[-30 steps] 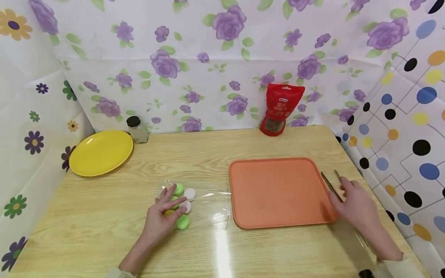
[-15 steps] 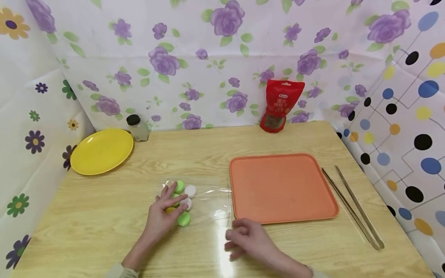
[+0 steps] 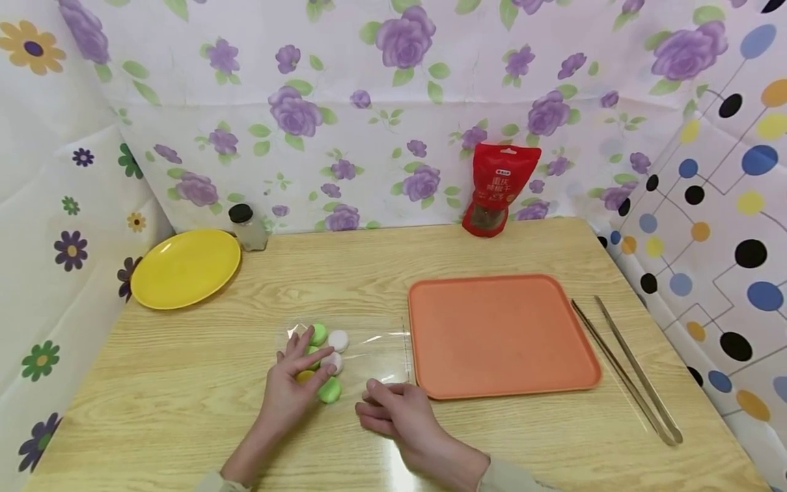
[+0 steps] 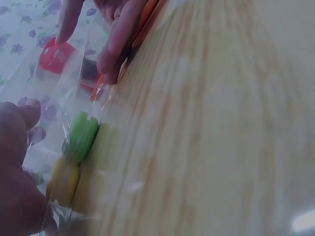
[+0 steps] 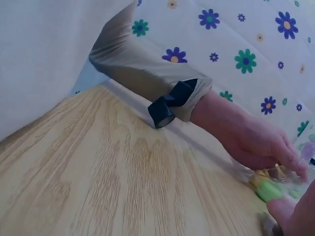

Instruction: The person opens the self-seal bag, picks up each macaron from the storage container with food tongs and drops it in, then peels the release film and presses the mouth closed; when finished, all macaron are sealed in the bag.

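My left hand [image 3: 289,386] rests with spread fingers on a clear plastic bag [image 3: 371,348] of macarons. Several green ones, such as this green macaron [image 4: 83,136], lie inside along with a yellow macaron [image 4: 65,182] and white ones like the white macaron [image 3: 338,339]. Part of them is hidden under the fingers. My right hand [image 3: 408,418], fingers loosely bent, is at the bag's right end, close to the near left corner of an orange tray [image 3: 504,335]. In the left wrist view its thumb and fingers stand apart beside the film.
Long metal tongs [image 3: 639,369] lie right of the tray. A yellow plate [image 3: 184,268] and a black-lidded jar [image 3: 249,229] stand at the back left. Against the flowered back wall leans a red pouch [image 3: 501,184]. Patterned sheets enclose both sides of the wooden table [image 3: 184,403].
My right hand has let go of the tongs on the right and swung left past the tray to the bag. My left hand has stayed on the macarons.
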### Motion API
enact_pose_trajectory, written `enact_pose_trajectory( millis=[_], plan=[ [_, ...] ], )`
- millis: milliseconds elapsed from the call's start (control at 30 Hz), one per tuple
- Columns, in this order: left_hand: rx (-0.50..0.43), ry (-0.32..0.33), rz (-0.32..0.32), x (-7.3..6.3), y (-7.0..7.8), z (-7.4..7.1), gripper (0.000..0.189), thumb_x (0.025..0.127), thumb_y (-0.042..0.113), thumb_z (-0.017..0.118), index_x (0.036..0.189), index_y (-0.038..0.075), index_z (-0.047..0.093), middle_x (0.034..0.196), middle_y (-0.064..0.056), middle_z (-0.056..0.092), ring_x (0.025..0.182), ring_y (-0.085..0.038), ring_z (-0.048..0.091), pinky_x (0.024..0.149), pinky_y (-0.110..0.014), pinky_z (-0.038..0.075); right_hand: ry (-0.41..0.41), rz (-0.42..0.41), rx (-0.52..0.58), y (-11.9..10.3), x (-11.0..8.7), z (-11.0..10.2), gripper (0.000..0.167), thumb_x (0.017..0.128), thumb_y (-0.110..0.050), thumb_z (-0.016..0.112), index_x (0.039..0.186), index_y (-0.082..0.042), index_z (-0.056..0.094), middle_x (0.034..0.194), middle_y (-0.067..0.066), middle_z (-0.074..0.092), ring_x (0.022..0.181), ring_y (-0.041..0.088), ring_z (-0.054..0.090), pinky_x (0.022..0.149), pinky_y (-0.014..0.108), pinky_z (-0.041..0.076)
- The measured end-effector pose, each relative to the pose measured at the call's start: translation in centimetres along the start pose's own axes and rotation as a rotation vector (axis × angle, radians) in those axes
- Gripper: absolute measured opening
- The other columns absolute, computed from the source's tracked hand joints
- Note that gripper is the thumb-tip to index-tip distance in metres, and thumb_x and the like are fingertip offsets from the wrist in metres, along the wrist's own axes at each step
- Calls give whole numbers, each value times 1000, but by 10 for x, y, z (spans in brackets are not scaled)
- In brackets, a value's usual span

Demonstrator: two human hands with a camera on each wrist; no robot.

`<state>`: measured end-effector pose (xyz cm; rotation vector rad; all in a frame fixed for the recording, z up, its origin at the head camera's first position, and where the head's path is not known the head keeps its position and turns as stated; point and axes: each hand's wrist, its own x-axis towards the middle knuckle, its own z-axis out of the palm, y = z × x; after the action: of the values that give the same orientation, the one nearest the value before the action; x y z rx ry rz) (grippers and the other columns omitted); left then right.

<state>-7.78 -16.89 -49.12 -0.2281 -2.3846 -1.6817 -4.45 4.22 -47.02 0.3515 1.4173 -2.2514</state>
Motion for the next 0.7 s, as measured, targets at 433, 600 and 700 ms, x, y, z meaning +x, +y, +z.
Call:
enact_pose_trajectory(
  millis=[433,600,700],
  plan=[
    [-10,13,35,-9,6,2,30,84,2,79,114,-1,73,148,-29,41,141,-58,16,107,-75,-2,51,-34,60,7,7,3,29,104,-12,54,116,15,51,104,20,67,91,26,71,84,41,56],
    [16,28,54,-12,8,1,36,85,0,77,120,-3,70,146,-29,43,140,-58,19,105,-77,0,61,-62,103,10,6,2,28,105,-6,48,123,14,41,115,25,63,95,28,71,84,41,57],
    [41,59,71,-14,12,-1,38,86,-2,76,123,-4,68,143,-29,47,138,-57,26,104,-78,3,53,-74,161,11,6,3,34,103,-2,49,129,12,32,121,29,60,97,28,70,86,41,56]
  ],
)
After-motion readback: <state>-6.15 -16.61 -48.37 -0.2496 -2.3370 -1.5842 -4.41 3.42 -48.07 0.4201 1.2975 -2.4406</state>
